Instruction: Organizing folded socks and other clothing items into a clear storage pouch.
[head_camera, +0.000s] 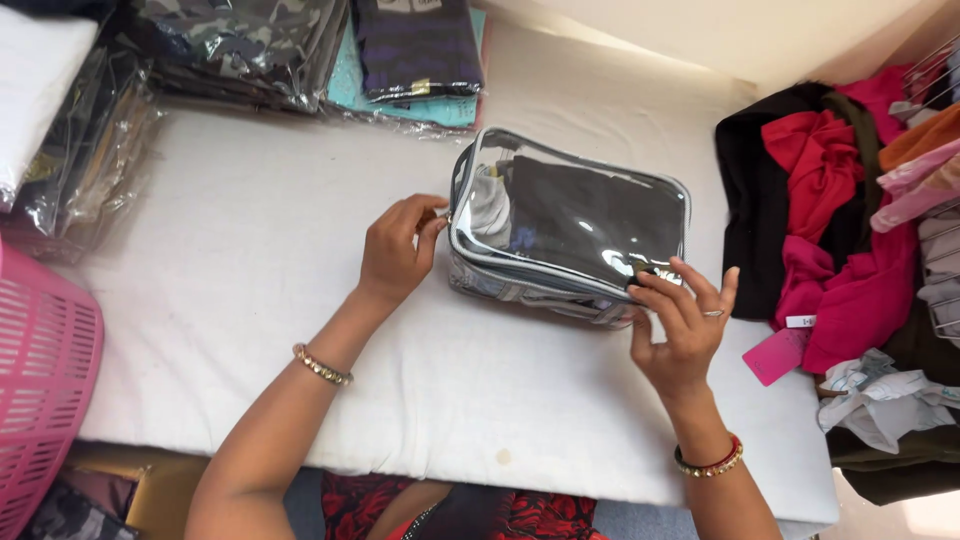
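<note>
A clear plastic zip pouch (590, 215) with grey piping lies on the white padded table (250, 260), holding dark folded cloth and some grey cloth. My left hand (398, 250) pinches something small at the pouch's left edge, seemingly the zip pull. My right hand (682, 320) rests its fingertips on the pouch's near right corner, fingers spread, steadying it.
Plastic-wrapped garments (250, 45) are stacked along the back and left of the table. A pink basket (40, 390) stands at the left edge. A heap of red, black and pink clothes (850, 220) with a pink tag (775, 355) lies at the right.
</note>
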